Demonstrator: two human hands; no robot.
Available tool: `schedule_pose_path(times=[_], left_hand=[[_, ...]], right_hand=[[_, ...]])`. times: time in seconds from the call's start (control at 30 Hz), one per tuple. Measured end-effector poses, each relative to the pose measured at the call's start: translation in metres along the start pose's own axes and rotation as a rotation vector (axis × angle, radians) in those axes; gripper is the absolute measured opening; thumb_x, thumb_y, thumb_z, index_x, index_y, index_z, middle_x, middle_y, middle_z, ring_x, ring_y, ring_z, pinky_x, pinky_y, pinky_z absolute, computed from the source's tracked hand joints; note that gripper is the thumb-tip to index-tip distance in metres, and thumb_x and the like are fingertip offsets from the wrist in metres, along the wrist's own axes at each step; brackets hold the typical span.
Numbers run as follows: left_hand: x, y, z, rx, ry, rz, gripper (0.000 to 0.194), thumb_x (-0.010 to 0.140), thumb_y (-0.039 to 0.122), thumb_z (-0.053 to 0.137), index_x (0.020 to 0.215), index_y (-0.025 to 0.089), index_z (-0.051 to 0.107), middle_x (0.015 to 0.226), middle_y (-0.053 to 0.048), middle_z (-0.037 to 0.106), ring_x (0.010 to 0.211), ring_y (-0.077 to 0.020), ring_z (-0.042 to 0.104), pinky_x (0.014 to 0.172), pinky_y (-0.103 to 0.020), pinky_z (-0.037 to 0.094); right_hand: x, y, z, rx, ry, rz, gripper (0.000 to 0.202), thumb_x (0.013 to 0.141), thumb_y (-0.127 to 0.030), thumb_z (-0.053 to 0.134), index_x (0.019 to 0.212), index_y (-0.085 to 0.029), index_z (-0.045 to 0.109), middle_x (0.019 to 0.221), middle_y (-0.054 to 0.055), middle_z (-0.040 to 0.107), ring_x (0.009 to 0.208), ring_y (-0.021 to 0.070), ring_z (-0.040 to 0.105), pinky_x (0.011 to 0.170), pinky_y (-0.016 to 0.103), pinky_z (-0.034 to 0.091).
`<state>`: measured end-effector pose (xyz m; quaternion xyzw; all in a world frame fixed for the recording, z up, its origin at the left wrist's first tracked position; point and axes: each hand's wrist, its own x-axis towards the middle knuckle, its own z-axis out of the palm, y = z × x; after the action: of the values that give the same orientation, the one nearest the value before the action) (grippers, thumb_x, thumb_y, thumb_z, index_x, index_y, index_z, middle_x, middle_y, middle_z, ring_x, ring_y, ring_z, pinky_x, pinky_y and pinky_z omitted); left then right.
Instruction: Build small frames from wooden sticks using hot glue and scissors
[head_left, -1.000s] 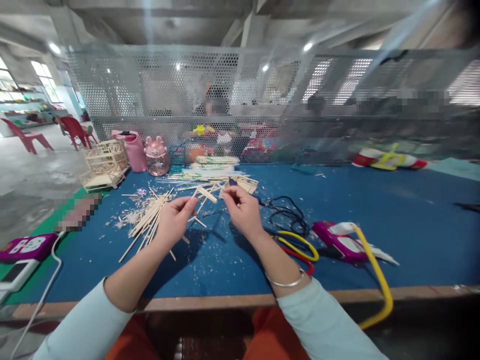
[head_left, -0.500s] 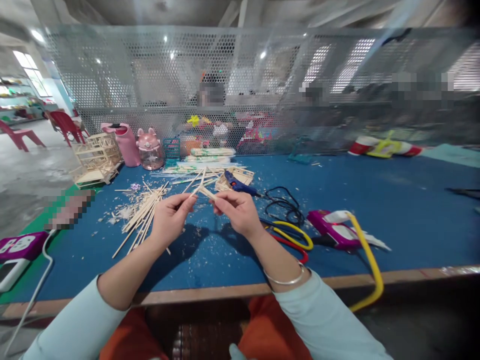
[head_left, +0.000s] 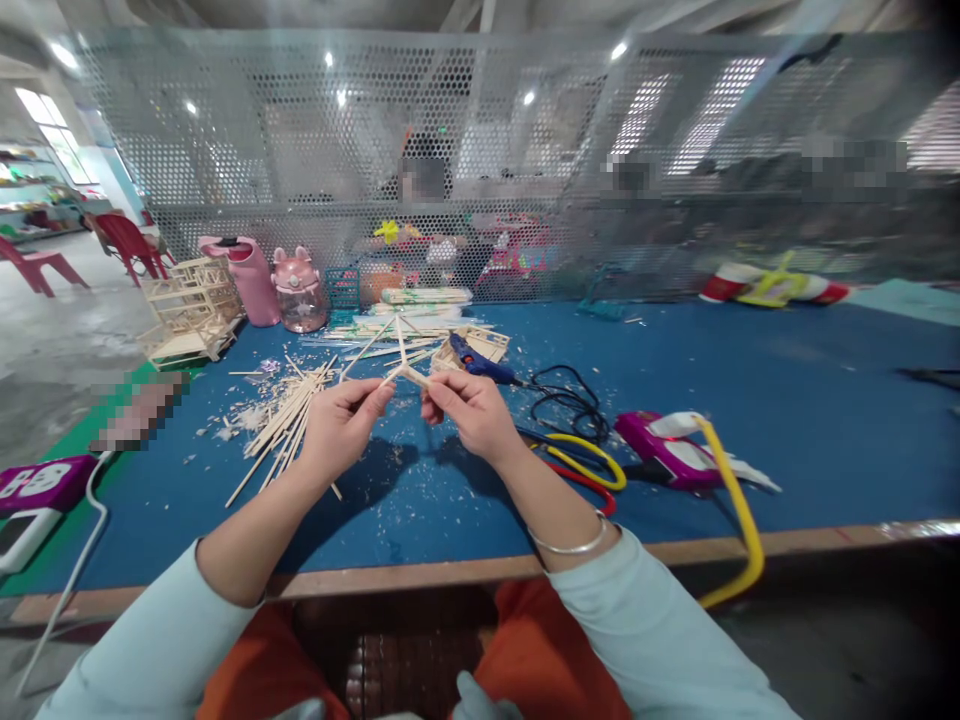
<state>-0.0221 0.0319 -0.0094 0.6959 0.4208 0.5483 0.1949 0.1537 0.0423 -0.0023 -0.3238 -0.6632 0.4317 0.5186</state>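
Observation:
Between my hands, above the blue tabletop, is a small frame of thin wooden sticks (head_left: 403,350), joined at an angle with one piece standing up. My left hand (head_left: 343,420) pinches its left end between thumb and fingers. On the other side, my right hand (head_left: 474,415) grips the right end the same way. A pile of loose wooden sticks (head_left: 281,425) lies left of my left hand. Beyond my right hand a blue glue gun (head_left: 480,362) rests against a flat wooden stick panel (head_left: 491,345).
Scissors with yellow and red handles (head_left: 589,455) and a purple power strip (head_left: 660,455) with a yellow cable lie right. Behind stand bundled sticks (head_left: 424,297), a pink bottle (head_left: 253,285), a clear pink jar (head_left: 301,295) and a wooden stick model (head_left: 191,310). A perforated metal screen (head_left: 300,130) closes the back.
The stick frame has been turned in my hands, so its sticks now spread apart more and the upright piece shows clearly. Both hands keep their pinch; the view has shifted slightly.

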Motion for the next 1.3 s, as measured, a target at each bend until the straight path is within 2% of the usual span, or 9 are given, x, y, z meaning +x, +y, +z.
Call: schedule_pose_path(times=[0.27, 0.4, 0.53, 0.6, 0.7, 0.83, 0.93, 1.07, 1.3], left_hand=[[0.003, -0.001, -0.003, -0.006, 0.002, -0.049, 0.032, 0.083, 0.04, 0.051, 0.08, 0.015, 0.071, 0.055, 0.0, 0.057, 0.051, -0.0103, 0.048, 0.048, -0.02, 0.038], [0.003, -0.003, -0.005, 0.07, -0.024, -0.011, 0.034, 0.084, 0.041, 0.05, 0.079, 0.015, 0.071, 0.054, 0.0, 0.056, 0.049, -0.0101, 0.046, 0.047, -0.02, 0.036], [0.005, -0.004, -0.009, 0.143, -0.072, 0.066, 0.033, 0.085, 0.04, 0.049, 0.081, 0.015, 0.071, 0.055, -0.001, 0.059, 0.052, -0.0115, 0.049, 0.05, -0.022, 0.036], [0.006, -0.005, -0.01, 0.22, -0.082, 0.122, 0.031, 0.086, 0.037, 0.049, 0.081, 0.016, 0.071, 0.059, -0.003, 0.062, 0.054, -0.0118, 0.051, 0.053, -0.023, 0.037], [0.006, -0.005, -0.009, 0.351, -0.079, 0.153, 0.029, 0.087, 0.034, 0.048, 0.083, 0.017, 0.072, 0.065, -0.004, 0.066, 0.058, -0.0131, 0.055, 0.057, -0.023, 0.038], [0.002, 0.0, -0.002, 0.438, -0.055, 0.109, 0.031, 0.088, 0.033, 0.046, 0.086, 0.016, 0.072, 0.068, -0.006, 0.069, 0.061, -0.0148, 0.059, 0.059, -0.024, 0.039], [-0.001, 0.005, 0.004, 0.438, -0.033, 0.114, 0.03, 0.088, 0.032, 0.046, 0.092, 0.016, 0.071, 0.076, -0.007, 0.071, 0.066, -0.0158, 0.062, 0.062, -0.024, 0.041], [-0.004, 0.008, 0.008, 0.427, -0.04, 0.118, 0.03, 0.09, 0.031, 0.045, 0.097, 0.016, 0.07, 0.085, -0.008, 0.072, 0.072, -0.0168, 0.064, 0.065, -0.025, 0.043], [-0.004, 0.008, 0.008, 0.429, -0.04, 0.145, 0.03, 0.09, 0.03, 0.044, 0.096, 0.016, 0.07, 0.08, -0.007, 0.072, 0.069, -0.0153, 0.063, 0.063, -0.023, 0.041]], right_hand=[[0.003, 0.006, -0.004, 0.094, -0.121, 0.076, 0.05, 0.075, -0.065, 0.05, 0.082, -0.018, 0.064, 0.072, 0.005, 0.069, 0.06, 0.0135, 0.061, 0.052, 0.025, 0.045], [0.004, 0.005, -0.005, 0.032, -0.105, 0.06, 0.037, 0.07, -0.055, 0.063, 0.074, -0.018, 0.063, 0.066, 0.002, 0.067, 0.055, 0.0114, 0.057, 0.054, 0.025, 0.045], [0.004, 0.007, -0.006, -0.056, -0.108, 0.028, 0.029, 0.075, -0.047, 0.061, 0.076, -0.018, 0.062, 0.067, 0.002, 0.066, 0.056, 0.0108, 0.056, 0.055, 0.025, 0.046], [0.005, 0.009, -0.006, -0.153, -0.035, -0.064, 0.028, 0.075, -0.044, 0.061, 0.087, -0.019, 0.062, 0.076, 0.003, 0.066, 0.063, 0.0125, 0.058, 0.059, 0.027, 0.047], [0.004, 0.013, 0.0, -0.473, 0.161, -0.258, 0.035, 0.071, -0.04, 0.066, 0.098, -0.02, 0.06, 0.083, 0.004, 0.065, 0.072, 0.0155, 0.058, 0.066, 0.03, 0.047], [0.003, 0.015, 0.014, -0.866, 0.335, -0.401, 0.025, 0.073, -0.039, 0.064, 0.087, -0.019, 0.063, 0.077, 0.005, 0.065, 0.073, 0.0188, 0.058, 0.073, 0.034, 0.043], [0.004, 0.014, 0.022, -1.01, 0.384, -0.443, 0.021, 0.078, -0.037, 0.058, 0.083, -0.018, 0.064, 0.077, 0.006, 0.068, 0.077, 0.0207, 0.06, 0.075, 0.035, 0.039], [0.004, 0.012, 0.026, -1.06, 0.427, -0.425, 0.021, 0.081, -0.035, 0.054, 0.086, -0.018, 0.065, 0.08, 0.007, 0.07, 0.079, 0.0211, 0.061, 0.079, 0.036, 0.035], [0.002, 0.011, 0.025, -1.056, 0.402, -0.441, 0.024, 0.087, -0.033, 0.047, 0.088, -0.019, 0.066, 0.076, 0.004, 0.072, 0.072, 0.0179, 0.062, 0.087, 0.037, 0.031]])
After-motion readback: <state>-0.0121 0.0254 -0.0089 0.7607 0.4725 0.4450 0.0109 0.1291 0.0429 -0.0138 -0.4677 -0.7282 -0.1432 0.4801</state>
